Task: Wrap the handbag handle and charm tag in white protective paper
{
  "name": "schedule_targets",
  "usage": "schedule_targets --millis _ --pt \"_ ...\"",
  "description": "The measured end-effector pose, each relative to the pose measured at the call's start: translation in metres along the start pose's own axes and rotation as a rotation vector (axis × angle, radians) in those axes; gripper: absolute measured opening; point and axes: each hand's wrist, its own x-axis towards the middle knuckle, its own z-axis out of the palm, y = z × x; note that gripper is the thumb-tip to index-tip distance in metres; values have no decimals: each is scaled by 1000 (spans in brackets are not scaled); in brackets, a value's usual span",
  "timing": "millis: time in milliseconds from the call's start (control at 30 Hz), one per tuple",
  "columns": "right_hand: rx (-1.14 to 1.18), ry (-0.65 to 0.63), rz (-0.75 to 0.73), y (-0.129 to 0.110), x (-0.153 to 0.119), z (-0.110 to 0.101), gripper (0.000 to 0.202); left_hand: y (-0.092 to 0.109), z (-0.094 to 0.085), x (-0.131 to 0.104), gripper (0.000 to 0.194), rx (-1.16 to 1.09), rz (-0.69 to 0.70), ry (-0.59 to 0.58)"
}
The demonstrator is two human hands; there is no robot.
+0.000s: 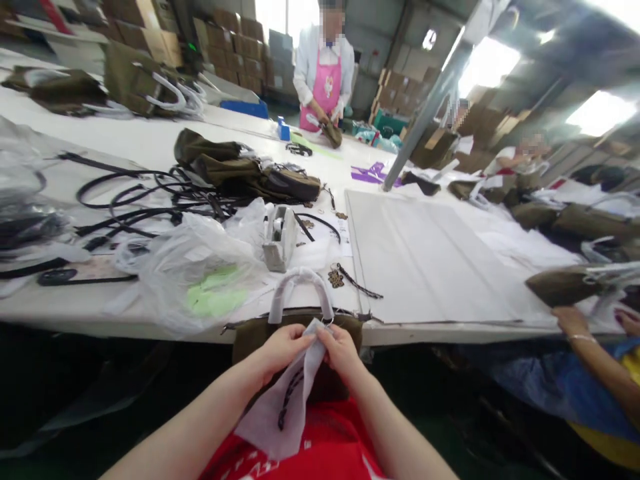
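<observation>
My left hand pinches the upper edge of a thin white wrapping sheet. My right hand is closed on the same sheet near its top corner, beside a metal ring on the bag. A dark braided strap lies along the sheet or shows through it; I cannot tell which. Beneath my hands an olive-brown handbag leans at the table edge, its handle wrapped in white. Just beyond it, a flower-shaped charm on a braided cord rests on the table.
A tape dispenser and a clear plastic bag with green paper lie ahead. Black straps and olive bags are piled behind. A metal pole rises at right. A co-worker's hand is far right; another person stands opposite.
</observation>
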Motion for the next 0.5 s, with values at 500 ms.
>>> schedule_targets --millis 500 --pt "-815 131 -570 -188 75 37 25 -43 11 33 10 -43 33 245"
